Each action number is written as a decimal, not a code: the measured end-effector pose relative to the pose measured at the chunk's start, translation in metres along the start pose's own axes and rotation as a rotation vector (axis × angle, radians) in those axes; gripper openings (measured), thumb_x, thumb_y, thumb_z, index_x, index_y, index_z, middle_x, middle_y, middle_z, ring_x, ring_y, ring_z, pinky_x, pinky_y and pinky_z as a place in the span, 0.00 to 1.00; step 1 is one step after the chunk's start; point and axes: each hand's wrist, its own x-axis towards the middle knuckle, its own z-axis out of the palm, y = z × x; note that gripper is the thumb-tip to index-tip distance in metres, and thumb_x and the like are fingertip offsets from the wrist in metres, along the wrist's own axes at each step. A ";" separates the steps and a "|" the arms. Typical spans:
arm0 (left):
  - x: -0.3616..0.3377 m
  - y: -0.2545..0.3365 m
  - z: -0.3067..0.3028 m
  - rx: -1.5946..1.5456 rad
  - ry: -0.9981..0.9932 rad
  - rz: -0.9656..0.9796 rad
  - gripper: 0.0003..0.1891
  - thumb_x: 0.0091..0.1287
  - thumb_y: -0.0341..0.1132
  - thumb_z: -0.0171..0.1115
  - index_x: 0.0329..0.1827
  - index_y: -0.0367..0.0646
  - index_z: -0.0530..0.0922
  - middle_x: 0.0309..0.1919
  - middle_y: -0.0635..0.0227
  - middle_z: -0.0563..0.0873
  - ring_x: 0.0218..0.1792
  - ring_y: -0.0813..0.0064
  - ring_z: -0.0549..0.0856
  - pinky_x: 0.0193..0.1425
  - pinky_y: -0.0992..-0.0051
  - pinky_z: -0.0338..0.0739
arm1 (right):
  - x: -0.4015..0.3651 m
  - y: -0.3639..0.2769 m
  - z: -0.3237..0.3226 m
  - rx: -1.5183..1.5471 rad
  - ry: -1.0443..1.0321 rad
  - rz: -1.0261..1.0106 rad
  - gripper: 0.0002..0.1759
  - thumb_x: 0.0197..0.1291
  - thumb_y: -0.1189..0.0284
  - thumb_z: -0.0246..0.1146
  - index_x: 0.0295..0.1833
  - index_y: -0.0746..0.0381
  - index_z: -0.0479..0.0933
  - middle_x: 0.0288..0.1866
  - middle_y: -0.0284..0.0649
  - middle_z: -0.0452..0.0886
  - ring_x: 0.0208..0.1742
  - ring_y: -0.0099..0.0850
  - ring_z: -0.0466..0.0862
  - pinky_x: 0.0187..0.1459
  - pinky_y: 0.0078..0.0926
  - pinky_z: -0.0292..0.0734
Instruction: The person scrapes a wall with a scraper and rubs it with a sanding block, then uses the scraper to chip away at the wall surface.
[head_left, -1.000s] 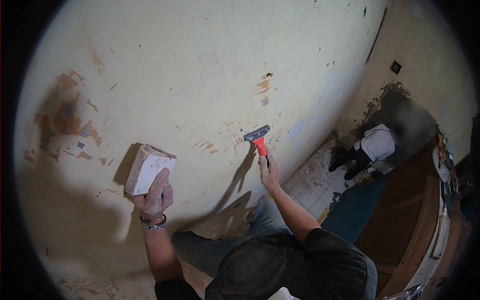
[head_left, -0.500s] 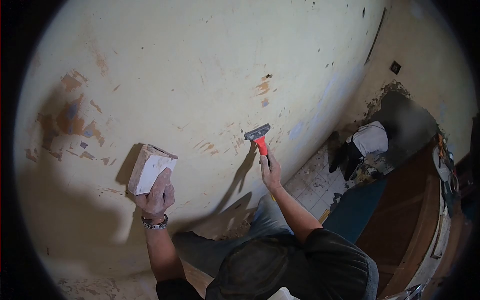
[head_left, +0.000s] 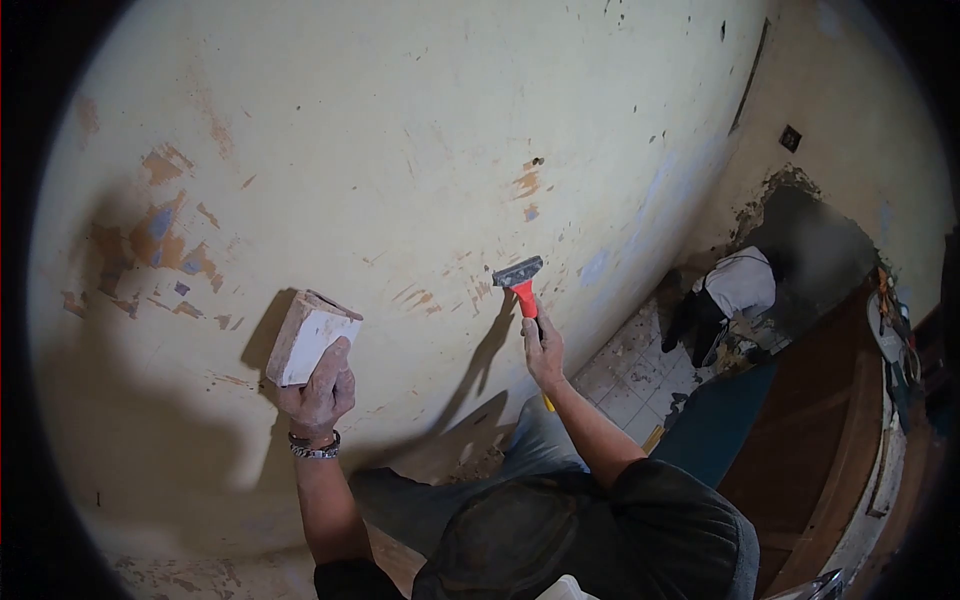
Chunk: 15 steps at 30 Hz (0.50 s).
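My left hand (head_left: 321,392), dusty and with a bracelet at the wrist, is wrapped round the lower end of a white box-like block (head_left: 318,338) with dusty brownish sides. That block is held up in front of the wall at the left. Further right, my right hand (head_left: 544,352) grips a scraper (head_left: 525,292) by its red and black handle, with a bit of yellow showing below the hand. The scraper's wide, smeared dark head points up, close to the pale wall (head_left: 400,120). Scratches and bare brown spots surround it on the wall.
Larger peeled patches (head_left: 160,235) mark the wall at the left. At the right, a white sack-like bundle (head_left: 742,280) stands on the littered tile floor (head_left: 640,390), below a dark wall patch (head_left: 815,235). A brown wooden panel (head_left: 800,440) leans at the lower right.
The view has shifted slightly, so the wall marks at the left appear further right. Both hands keep their grips; the scraper head sits slightly lower in the view.
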 end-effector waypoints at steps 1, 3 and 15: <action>-0.003 -0.001 0.001 0.000 0.001 -0.001 0.19 0.54 0.20 0.63 0.50 0.43 0.84 0.42 0.57 0.88 0.41 0.63 0.88 0.44 0.68 0.82 | 0.001 -0.003 -0.003 -0.001 -0.001 0.000 0.27 0.71 0.66 0.55 0.72 0.61 0.65 0.50 0.45 0.83 0.42 0.27 0.80 0.48 0.26 0.75; -0.009 -0.004 0.002 -0.012 -0.005 -0.033 0.19 0.54 0.20 0.63 0.50 0.43 0.85 0.42 0.57 0.87 0.42 0.62 0.88 0.44 0.68 0.82 | -0.001 -0.012 -0.009 0.002 -0.089 0.156 0.26 0.71 0.66 0.55 0.72 0.62 0.65 0.58 0.49 0.80 0.50 0.31 0.82 0.53 0.27 0.74; 0.001 -0.002 0.000 0.026 -0.010 0.027 0.19 0.54 0.20 0.62 0.50 0.42 0.84 0.43 0.56 0.87 0.42 0.59 0.88 0.46 0.66 0.82 | 0.001 0.008 0.000 -0.149 0.074 -0.151 0.26 0.71 0.66 0.54 0.72 0.60 0.65 0.31 0.34 0.76 0.32 0.20 0.73 0.37 0.23 0.72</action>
